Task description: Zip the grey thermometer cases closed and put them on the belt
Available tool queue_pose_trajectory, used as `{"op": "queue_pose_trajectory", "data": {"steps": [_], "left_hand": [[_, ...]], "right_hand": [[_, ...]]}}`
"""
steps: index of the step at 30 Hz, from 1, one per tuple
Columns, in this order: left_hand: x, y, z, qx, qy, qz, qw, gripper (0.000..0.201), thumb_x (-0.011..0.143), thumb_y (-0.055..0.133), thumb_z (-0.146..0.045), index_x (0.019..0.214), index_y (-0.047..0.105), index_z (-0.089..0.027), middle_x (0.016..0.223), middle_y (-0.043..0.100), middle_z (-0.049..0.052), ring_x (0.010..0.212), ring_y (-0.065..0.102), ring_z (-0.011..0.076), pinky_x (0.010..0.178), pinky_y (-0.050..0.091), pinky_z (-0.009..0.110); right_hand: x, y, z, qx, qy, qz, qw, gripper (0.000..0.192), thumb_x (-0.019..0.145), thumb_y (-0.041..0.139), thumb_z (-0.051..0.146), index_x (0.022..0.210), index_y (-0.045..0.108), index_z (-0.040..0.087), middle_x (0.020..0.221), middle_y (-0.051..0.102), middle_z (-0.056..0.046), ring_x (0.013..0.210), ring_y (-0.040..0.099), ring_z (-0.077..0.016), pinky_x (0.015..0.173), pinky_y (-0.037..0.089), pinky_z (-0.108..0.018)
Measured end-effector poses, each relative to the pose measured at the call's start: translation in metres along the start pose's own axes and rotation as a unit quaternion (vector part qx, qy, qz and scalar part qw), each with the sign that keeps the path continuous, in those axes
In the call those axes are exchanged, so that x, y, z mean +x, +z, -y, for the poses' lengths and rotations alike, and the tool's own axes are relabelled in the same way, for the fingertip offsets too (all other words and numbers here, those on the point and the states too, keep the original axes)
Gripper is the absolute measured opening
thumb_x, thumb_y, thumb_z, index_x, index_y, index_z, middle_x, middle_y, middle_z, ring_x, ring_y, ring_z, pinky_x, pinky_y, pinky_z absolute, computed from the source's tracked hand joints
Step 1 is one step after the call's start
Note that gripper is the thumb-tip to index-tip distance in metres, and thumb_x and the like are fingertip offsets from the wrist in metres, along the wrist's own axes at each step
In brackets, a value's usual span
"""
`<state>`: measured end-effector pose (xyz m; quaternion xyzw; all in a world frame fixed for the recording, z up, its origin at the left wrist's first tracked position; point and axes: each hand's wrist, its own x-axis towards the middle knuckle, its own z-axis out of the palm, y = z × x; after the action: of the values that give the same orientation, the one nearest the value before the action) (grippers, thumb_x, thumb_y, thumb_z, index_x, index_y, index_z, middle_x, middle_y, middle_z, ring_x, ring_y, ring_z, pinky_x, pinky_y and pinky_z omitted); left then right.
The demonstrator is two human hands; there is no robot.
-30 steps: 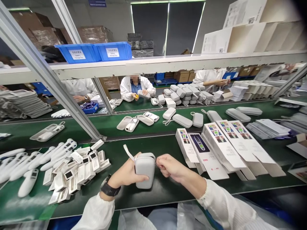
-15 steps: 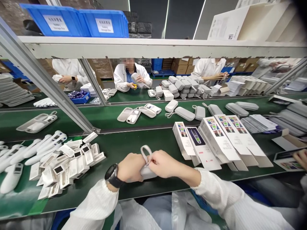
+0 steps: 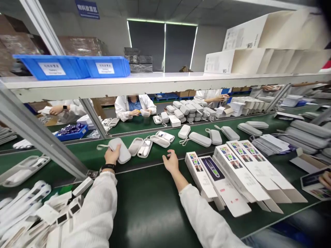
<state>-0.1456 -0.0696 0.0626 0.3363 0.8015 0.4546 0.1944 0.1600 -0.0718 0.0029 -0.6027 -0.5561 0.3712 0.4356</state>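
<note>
My left hand (image 3: 112, 156) grips a closed grey carrying case (image 3: 122, 151) by its left side, over the green belt just beyond the bench. The case's wrist loop sticks out to the left past my fingers. Just right of it lie two opened cases; one half (image 3: 144, 148) holds a white device, and another (image 3: 165, 137) has white items in it. My right hand (image 3: 171, 162) is empty, fingers apart, above the dark strip between bench and belt, left of the printed white boxes (image 3: 198, 168). Closed grey cases (image 3: 199, 139) lie beyond it.
White thermometer-like devices (image 3: 28, 198) and small white cartons (image 3: 58, 217) pile up at the left. A metal post (image 3: 46, 134) slants beside my left arm. Overhead runs a shelf (image 3: 155, 82) with blue bins (image 3: 103, 67). Co-workers sit across; another person's hand (image 3: 326, 179) shows at right.
Both hands have moved forward from the near bench. My left hand has carried the case out to the belt, while my right hand has let go of its loop and opened. The view has tilted up.
</note>
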Motion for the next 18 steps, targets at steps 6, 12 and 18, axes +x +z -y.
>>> {"op": "queue_pose_trajectory", "data": {"steps": [6, 12, 18], "left_hand": [[0.025, 0.017, -0.012, -0.011, 0.017, -0.087, 0.996, 0.057, 0.079, 0.059, -0.030, 0.127, 0.050, -0.001, 0.149, 0.035, 0.033, 0.144, 0.019, 0.0477, 0.113, 0.016, 0.061], [-0.044, 0.068, -0.005, -0.174, 0.080, 0.078, 0.978, 0.028, 0.082, 0.066, -0.033, 0.106, 0.063, -0.019, 0.129, 0.059, 0.016, 0.131, 0.047, 0.0333, 0.113, 0.032, 0.043], [-0.123, 0.135, -0.024, -0.387, -0.011, 0.333, 0.860, 0.052, 0.079, 0.071, -0.057, 0.108, 0.066, -0.015, 0.106, 0.071, 0.019, 0.099, 0.069, 0.0317, 0.091, 0.053, 0.047]], "right_hand": [[0.078, 0.019, 0.008, -0.173, 0.027, -0.082, 0.981, 0.048, 0.073, 0.071, 0.017, 0.120, 0.061, 0.019, 0.127, 0.050, -0.018, 0.117, 0.050, -0.0328, 0.091, 0.041, -0.040], [0.099, 0.003, 0.026, -0.217, -0.031, -0.130, 0.967, 0.023, 0.092, 0.057, 0.033, 0.101, 0.065, 0.014, 0.100, 0.064, -0.015, 0.102, 0.056, -0.0290, 0.088, 0.039, -0.035], [0.009, -0.029, 0.049, -0.155, -0.128, -0.119, 0.972, 0.043, 0.101, 0.035, 0.050, 0.096, 0.061, 0.017, 0.070, 0.061, -0.003, 0.064, 0.055, -0.0197, 0.063, 0.039, -0.028]]}}
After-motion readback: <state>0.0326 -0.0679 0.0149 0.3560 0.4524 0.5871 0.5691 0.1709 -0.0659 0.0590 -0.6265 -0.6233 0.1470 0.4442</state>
